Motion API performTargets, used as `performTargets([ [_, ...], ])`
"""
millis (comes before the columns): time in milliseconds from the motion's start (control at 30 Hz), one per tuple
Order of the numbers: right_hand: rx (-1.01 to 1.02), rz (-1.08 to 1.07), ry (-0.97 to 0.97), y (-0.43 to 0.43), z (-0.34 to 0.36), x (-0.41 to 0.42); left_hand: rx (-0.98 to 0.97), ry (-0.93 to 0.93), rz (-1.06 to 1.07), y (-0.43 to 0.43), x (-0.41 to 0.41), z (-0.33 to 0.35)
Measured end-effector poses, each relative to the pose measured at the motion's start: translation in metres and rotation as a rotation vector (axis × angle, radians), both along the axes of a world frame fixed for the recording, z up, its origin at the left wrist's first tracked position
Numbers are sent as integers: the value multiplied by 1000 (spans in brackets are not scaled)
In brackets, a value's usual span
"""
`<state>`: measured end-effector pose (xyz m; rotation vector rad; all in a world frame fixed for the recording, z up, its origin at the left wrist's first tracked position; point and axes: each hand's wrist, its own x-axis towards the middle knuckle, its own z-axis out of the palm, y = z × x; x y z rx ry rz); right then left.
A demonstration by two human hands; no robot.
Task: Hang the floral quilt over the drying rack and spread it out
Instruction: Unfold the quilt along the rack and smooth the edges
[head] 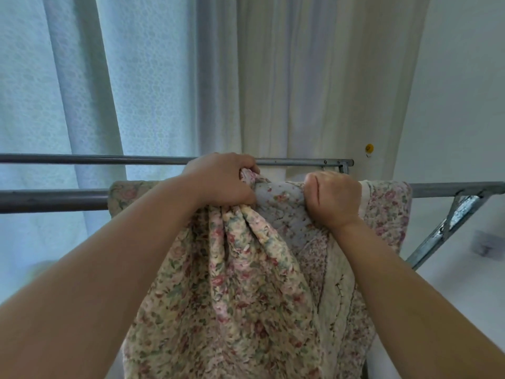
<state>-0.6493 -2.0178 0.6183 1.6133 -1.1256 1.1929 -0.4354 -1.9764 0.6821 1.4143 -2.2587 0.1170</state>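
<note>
Head view looks past both forearms at a window hung with a pale blue curtain (123,91) and a cream curtain (300,77), with a white wall (459,91) to the right. Across the middle runs the drying rack (54,199): a near bar and a thinner far bar (95,159), joined at the right end by a frame with a slanted brace (448,228).

Next in size is the floral quilt (232,283). It is already over the near bar, but only bunched — most of it hangs toward the person in deep folds, while a strip at the bar shows its edges just left of the left hand and right of the right hand. So the hanging looks part done and the spreading hardly begun, as far as I can judge.

Bare bar shows to the left of the quilt's edge, and a shorter stretch to the right before the brace — room to slide the cloth mostly leftward.

Left hand (221,179) is clenched on a gathered fold at the bar; right hand (332,196) is fisted tight on the quilt just beside it, the two near but apart.
</note>
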Motion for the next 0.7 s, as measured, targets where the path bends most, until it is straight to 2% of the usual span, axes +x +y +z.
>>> performTargets([
  [433, 4, 24, -30, 2, -2, 3, -62, 39, 80, 6, 4, -9],
  [600, 142, 25, -107, 11, -1, 12, -80, 46, 65, 3, 0, -10],
  [700, 151, 61, -123, 16, 5, 44, -92, 40, 58, 2, 0, -9],
])
